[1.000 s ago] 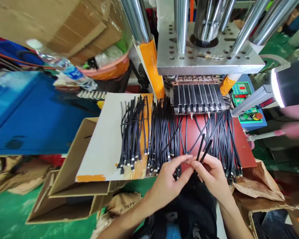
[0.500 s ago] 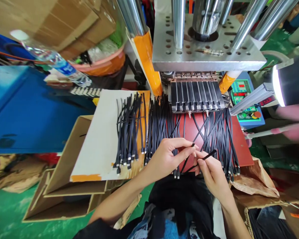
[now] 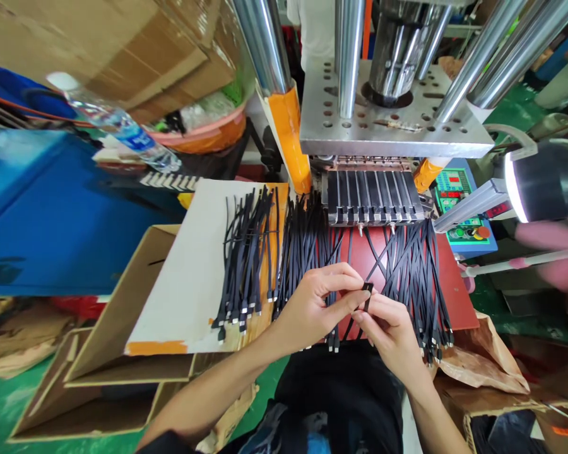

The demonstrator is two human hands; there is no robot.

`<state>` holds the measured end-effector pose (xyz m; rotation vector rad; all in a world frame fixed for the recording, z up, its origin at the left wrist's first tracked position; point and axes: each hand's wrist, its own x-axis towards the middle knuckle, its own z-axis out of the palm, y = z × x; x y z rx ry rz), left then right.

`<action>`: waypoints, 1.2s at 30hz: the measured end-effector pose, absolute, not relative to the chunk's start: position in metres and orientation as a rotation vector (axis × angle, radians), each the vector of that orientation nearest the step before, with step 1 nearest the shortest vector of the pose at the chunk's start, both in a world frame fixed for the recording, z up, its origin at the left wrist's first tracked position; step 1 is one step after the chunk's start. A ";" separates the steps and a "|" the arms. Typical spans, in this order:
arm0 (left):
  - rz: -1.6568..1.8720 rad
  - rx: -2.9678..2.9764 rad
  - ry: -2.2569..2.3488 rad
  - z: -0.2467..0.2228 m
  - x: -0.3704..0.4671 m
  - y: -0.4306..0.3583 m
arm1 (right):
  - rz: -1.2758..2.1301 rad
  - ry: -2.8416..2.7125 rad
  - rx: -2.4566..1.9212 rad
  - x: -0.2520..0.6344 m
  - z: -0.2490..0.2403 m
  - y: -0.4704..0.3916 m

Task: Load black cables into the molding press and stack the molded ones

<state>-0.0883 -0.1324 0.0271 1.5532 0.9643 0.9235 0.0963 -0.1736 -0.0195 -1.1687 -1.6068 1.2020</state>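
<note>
Close together over the front of the red work surface (image 3: 362, 243), my left hand (image 3: 319, 306) and my right hand (image 3: 392, 328) pinch a short, flat black cable (image 3: 368, 295). Its end sticks up between the fingertips, which partly hide it. To the right lies a bundle of black cables (image 3: 409, 271) with metal plugs at the near ends. Left of my hands is another dense bundle of black cables (image 3: 303, 243). Beyond my fingers sits a mould block (image 3: 373, 197) with several black parts in its slots.
A metal press plate (image 3: 397, 142) on steel columns stands over the mould. At left, a white board (image 3: 175, 271) bears more cables, with open cardboard boxes (image 3: 118, 321) below. A lamp (image 3: 539, 183), a pink fan (image 3: 556, 252) and a control panel (image 3: 464, 208) are at right.
My hands have drawn closer together. The cable end, which slanted out over my right fingers, now stands nearly upright between both hands. The view has shifted slightly.
</note>
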 end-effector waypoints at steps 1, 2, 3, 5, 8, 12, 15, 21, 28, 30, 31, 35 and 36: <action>0.965 1.589 0.989 0.028 -0.088 -0.132 | 1.190 -1.613 -1.184 0.094 -0.024 -0.174; 1.011 1.624 1.011 0.028 -0.088 -0.130 | 1.183 -1.622 -1.207 0.092 -0.029 -0.176; 1.060 1.655 1.030 0.030 -0.088 -0.127 | 1.187 -1.635 -1.236 0.090 -0.035 -0.180; 1.153 1.711 1.076 0.033 -0.090 -0.116 | 1.242 -1.671 -1.288 0.085 -0.046 -0.189; 1.225 1.820 1.183 0.030 -0.096 -0.084 | 1.409 -1.754 -1.298 0.085 -0.046 -0.196; 1.276 2.021 1.288 0.001 -0.103 -0.015 | 1.420 -1.934 -1.253 0.100 -0.011 -0.152; 1.239 2.074 1.426 -0.022 -0.103 0.038 | 1.142 -1.958 -1.238 0.110 0.018 -0.078; 1.313 2.081 1.514 -0.035 -0.110 0.052 | 1.155 -1.891 -1.102 0.095 0.020 0.055; 0.896 2.758 0.854 -0.030 -0.150 0.001 | 1.087 -1.939 -1.087 0.074 0.005 0.091; 0.813 2.803 0.880 -0.029 -0.153 0.002 | 1.008 -1.927 -1.099 0.071 0.003 0.092; 0.793 2.816 0.896 -0.030 -0.152 0.003 | 0.970 -1.915 -1.102 0.070 0.001 0.092; 0.784 2.835 1.010 -0.034 -0.142 0.000 | 0.954 -1.824 -1.078 0.071 -0.005 0.091; 0.780 2.841 1.045 -0.034 -0.139 -0.003 | 0.983 -1.807 -1.068 0.072 -0.007 0.091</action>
